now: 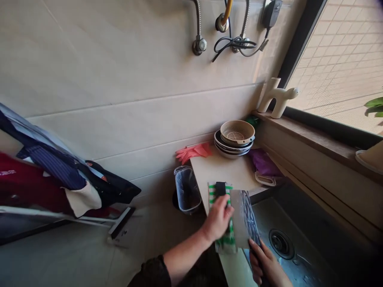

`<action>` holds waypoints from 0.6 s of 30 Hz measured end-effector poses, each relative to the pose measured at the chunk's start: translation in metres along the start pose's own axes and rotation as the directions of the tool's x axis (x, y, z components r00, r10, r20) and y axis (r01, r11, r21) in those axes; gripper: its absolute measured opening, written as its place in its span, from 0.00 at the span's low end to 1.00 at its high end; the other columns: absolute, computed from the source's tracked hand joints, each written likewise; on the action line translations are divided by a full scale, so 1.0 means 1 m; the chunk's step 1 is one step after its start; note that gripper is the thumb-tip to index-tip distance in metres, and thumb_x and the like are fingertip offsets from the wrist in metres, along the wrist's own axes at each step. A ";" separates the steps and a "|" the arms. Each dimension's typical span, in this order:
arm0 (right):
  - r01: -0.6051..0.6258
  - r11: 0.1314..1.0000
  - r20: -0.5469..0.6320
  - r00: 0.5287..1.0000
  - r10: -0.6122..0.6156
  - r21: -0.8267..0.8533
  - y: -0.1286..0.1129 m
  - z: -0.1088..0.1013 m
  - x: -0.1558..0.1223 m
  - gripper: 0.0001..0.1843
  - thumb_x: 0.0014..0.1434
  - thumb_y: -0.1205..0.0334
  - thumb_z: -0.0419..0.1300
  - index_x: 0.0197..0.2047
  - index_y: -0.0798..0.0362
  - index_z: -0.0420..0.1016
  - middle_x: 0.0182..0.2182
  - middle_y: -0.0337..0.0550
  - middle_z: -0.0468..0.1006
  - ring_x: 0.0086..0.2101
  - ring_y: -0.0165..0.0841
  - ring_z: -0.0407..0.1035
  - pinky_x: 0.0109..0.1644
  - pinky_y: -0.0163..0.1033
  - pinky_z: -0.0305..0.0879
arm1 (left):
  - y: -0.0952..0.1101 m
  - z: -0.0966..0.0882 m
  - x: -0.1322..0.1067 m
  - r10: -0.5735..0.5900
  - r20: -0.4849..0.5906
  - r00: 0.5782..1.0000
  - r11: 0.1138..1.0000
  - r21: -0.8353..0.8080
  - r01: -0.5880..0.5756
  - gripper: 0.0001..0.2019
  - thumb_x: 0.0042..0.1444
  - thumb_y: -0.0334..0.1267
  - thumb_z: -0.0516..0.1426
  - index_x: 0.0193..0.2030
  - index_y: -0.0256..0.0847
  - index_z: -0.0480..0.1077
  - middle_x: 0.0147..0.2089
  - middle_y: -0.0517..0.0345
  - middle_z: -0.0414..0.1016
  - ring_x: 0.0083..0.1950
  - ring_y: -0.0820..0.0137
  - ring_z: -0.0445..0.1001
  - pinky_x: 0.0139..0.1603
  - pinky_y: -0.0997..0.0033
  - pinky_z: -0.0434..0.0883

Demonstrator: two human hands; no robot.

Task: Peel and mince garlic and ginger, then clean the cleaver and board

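Two bare hands work over the corner of a kitchen table [227, 171], at the edge of a steel sink [266, 217] with a round black drain [280, 244]. The left hand [218, 219] is closed around a green-and-white scrubbing pad [224, 239] with a black band across its top. The pad overlaps and appears to press on the broad, shiny blade of a cleaver [243, 217]. The right hand [265, 264] grips the cleaver's dark handle, holding the blade up over the table's edge. The hands are apart, with the blade between them. Farther along the table lie pink rubber gloves [194, 152], a stack of plates [232, 148] under a tan colander [237, 132], and a purple cloth [263, 162]. A clear plastic bin [187, 189] stands just left of the table.
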State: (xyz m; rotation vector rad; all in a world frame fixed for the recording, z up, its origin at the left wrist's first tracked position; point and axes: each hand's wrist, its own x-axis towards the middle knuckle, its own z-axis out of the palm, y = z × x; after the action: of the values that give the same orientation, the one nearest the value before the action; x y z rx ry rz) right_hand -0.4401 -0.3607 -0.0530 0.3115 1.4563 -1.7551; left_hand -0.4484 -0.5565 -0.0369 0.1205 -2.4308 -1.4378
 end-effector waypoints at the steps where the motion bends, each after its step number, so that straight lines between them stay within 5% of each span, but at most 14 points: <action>1: -0.010 1.000 -0.006 1.000 0.010 -0.011 0.007 0.001 0.011 0.31 0.37 0.35 0.67 0.24 0.49 0.56 0.13 0.24 0.57 0.11 0.19 0.48 0.11 0.27 0.49 | 0.000 0.014 -0.003 0.041 0.085 0.996 0.989 0.140 -0.052 0.32 0.62 0.54 0.45 0.63 0.30 0.57 0.64 0.34 0.60 0.65 0.54 0.58 0.64 0.52 0.59; 4: -0.022 0.999 -0.018 1.000 0.022 -0.040 0.021 0.006 0.035 0.29 0.39 0.36 0.66 0.27 0.49 0.56 0.13 0.23 0.58 0.11 0.19 0.49 0.11 0.27 0.50 | -0.008 0.049 0.005 0.010 0.262 0.965 0.878 0.459 -0.134 0.41 0.60 0.57 0.45 0.67 0.22 0.45 0.70 0.29 0.40 0.71 0.49 0.37 0.68 0.47 0.49; 7: -0.019 0.998 -0.033 0.999 0.016 -0.065 0.022 0.013 0.045 0.27 0.41 0.39 0.65 0.29 0.49 0.57 0.13 0.23 0.58 0.11 0.20 0.50 0.12 0.27 0.50 | -0.020 0.067 0.028 -0.089 0.288 0.953 0.795 0.597 -0.106 0.40 0.61 0.54 0.44 0.68 0.21 0.41 0.71 0.31 0.32 0.72 0.49 0.31 0.68 0.46 0.45; 10: -0.010 0.995 -0.054 0.999 0.005 -0.102 0.024 0.013 0.049 0.27 0.41 0.39 0.65 0.29 0.48 0.57 0.13 0.23 0.58 0.11 0.21 0.50 0.11 0.28 0.50 | -0.029 0.073 0.039 -0.142 0.274 0.951 0.768 0.637 -0.069 0.37 0.61 0.51 0.43 0.68 0.24 0.42 0.72 0.34 0.31 0.72 0.50 0.30 0.68 0.44 0.43; 15: 0.014 0.982 -0.093 0.995 -0.031 -0.188 0.048 0.006 0.048 0.27 0.41 0.35 0.62 0.27 0.48 0.58 0.11 0.25 0.58 0.09 0.22 0.51 0.11 0.29 0.48 | -0.032 0.076 0.018 -0.107 0.241 0.965 0.762 0.643 -0.076 0.37 0.60 0.46 0.45 0.69 0.24 0.39 0.72 0.39 0.25 0.72 0.52 0.27 0.69 0.49 0.42; 18: 0.026 0.975 -0.151 0.987 -0.060 -0.219 0.045 0.012 0.056 0.28 0.39 0.34 0.62 0.26 0.48 0.59 0.09 0.25 0.56 0.08 0.23 0.51 0.11 0.29 0.45 | -0.033 0.072 0.025 -0.089 0.242 0.966 0.764 0.638 -0.090 0.38 0.60 0.47 0.45 0.69 0.25 0.37 0.72 0.41 0.23 0.72 0.52 0.27 0.69 0.49 0.42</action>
State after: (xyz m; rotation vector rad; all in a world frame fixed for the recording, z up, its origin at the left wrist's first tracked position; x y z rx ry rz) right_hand -0.4404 -0.3952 -0.1168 0.3105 1.7634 -1.6164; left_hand -0.4974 -0.5179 -0.0921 0.0848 -3.0470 -0.5619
